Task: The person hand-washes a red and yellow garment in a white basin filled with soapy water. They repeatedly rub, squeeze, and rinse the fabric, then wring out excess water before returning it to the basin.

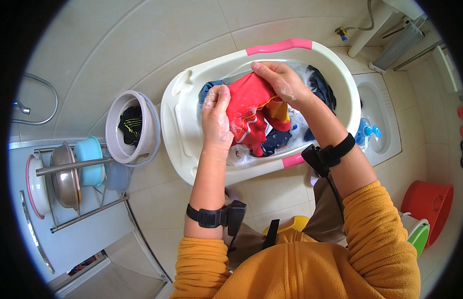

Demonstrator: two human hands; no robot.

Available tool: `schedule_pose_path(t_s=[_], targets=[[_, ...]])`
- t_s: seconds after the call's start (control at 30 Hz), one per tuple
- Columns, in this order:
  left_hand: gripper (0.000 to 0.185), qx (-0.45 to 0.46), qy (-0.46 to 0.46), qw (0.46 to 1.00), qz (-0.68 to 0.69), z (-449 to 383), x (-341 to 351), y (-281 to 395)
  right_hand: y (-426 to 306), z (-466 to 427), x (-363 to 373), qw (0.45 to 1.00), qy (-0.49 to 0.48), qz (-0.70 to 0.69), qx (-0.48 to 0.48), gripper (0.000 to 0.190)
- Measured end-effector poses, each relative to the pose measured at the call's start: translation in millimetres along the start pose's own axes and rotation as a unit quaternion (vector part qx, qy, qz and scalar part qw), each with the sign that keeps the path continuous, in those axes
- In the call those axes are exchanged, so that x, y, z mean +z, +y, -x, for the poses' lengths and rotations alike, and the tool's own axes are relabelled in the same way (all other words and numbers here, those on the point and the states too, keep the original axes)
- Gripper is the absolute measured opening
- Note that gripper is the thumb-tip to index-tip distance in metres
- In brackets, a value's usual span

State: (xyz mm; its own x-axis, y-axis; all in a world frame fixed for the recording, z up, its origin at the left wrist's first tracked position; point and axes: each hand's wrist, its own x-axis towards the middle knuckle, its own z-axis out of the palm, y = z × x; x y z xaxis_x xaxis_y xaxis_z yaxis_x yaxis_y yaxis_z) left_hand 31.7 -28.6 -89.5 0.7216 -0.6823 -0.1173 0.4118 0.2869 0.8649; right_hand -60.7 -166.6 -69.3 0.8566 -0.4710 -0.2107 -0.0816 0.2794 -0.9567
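A red garment [250, 101] with yellow and white trim is stretched between my hands, above a white plastic bathtub [179, 123] with pink grips. My left hand [217, 112] grips its left side, thumb on top. Its upper right edge is pinched in my right hand [278, 80]. Suds cling to both hands. Below the garment, foamy water [297, 127] fills part of the tub. A dark navy patterned cloth [276, 142] lies in the suds. Dark clothing [322, 88] rests at the tub's right end, and a blue cloth [209, 89] shows at the left.
Left of the tub, a pale bucket [112, 123] holds a black garment [130, 125]. A metal rack [74, 166] carries several basins. On the right are a squat toilet [381, 112], a blue bottle [364, 130] and a red tub [422, 203]. A yellow stool [297, 223] is beneath me.
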Motion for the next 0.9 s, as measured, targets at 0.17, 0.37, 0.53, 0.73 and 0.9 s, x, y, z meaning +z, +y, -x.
schedule_pose_path(t_s=[0.17, 0.37, 0.53, 0.73, 0.9], targets=[[0.016, -0.006, -0.008, 1.0, 0.01, 1.2, 0.6, 3.4, -2.4, -0.5, 0.1, 1.0, -0.014, 0.012, -0.005, 0.033], [0.018, -0.102, -0.04, 0.994, 0.024, 5.6, 10.4, 17.3, -6.0, 2.1, -1.3, 1.0, -0.006, 0.023, 0.013, 0.033], [0.027, -0.117, -0.102, 0.983, -0.098, 9.4, 11.5, 23.7, -6.3, 3.6, -4.4, 0.998, -0.041, 0.047, 0.017, 0.032], [0.018, -0.015, 0.043, 0.999, 0.009, 1.0, -2.4, 19.0, 7.4, -0.9, -5.7, 0.879, -0.256, 0.397, 0.069, 0.056], [0.02, 0.006, 0.052, 0.998, 0.018, -3.0, -11.7, 21.7, 12.0, -5.6, -14.9, 0.968, -0.171, 0.173, 0.061, 0.035]])
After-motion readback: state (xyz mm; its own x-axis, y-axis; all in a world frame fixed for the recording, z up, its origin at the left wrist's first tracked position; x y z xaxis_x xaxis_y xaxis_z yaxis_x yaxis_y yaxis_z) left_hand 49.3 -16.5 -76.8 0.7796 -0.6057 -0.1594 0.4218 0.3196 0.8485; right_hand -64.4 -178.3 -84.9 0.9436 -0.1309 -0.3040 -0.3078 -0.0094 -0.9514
